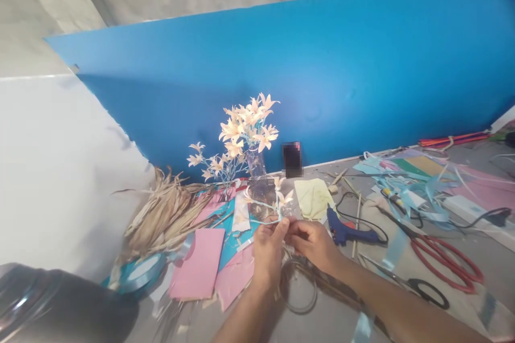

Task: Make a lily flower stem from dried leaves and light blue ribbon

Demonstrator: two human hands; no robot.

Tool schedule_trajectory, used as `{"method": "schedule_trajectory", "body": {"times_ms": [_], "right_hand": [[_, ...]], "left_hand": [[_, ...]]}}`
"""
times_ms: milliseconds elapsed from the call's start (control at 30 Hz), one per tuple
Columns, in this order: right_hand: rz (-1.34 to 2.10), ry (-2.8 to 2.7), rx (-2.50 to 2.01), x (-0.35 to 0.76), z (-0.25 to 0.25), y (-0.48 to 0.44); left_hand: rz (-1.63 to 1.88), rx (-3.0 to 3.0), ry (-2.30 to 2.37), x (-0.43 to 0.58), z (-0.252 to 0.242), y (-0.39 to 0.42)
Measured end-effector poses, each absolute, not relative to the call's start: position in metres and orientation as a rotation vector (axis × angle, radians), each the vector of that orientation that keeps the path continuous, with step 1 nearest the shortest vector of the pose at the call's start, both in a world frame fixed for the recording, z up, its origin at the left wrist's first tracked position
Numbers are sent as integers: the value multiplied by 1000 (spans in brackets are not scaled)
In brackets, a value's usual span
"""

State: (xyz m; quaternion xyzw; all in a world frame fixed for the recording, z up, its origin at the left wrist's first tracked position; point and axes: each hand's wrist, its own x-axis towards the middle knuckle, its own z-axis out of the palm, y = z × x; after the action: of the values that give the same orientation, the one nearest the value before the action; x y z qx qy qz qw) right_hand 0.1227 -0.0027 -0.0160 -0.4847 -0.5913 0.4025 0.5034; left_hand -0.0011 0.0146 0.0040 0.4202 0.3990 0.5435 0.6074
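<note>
My left hand (269,244) pinches a branching pale blue stem of an artificial flower (278,208), thumb on top. Its small cream blossoms point up and away from me. Pressed close on the right, my right hand (316,242) has its fingertips closed at the lower end of the same stem; the exact grip is partly hidden. Behind them a clear glass vase (256,165) bears a bunch of cream flowers (249,123). Another spray of cream flowers (217,166) stands to its left. A coil of wire (298,308) lies below my hands.
Dried husks (169,214), pink paper (198,263) and a ribbon roll (145,273) lie left. A blue glue gun (350,229), red-handled scissors (446,262), black-handled scissors (428,292) and a power strip (478,220) lie right. A blue board (362,75) stands behind; a dark rounded object (68,305) is near left.
</note>
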Motion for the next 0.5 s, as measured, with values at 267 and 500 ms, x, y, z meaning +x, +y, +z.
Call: {"method": "schedule_trajectory", "body": {"times_ms": [267,500], "right_hand": [[862,-1473,-1197,120,-23,-3],[895,-1424,-1182,128,-21,0]], "left_hand": [[1180,1019,887,-3,0,14],[1125,871,633,7,-1,11]]}}
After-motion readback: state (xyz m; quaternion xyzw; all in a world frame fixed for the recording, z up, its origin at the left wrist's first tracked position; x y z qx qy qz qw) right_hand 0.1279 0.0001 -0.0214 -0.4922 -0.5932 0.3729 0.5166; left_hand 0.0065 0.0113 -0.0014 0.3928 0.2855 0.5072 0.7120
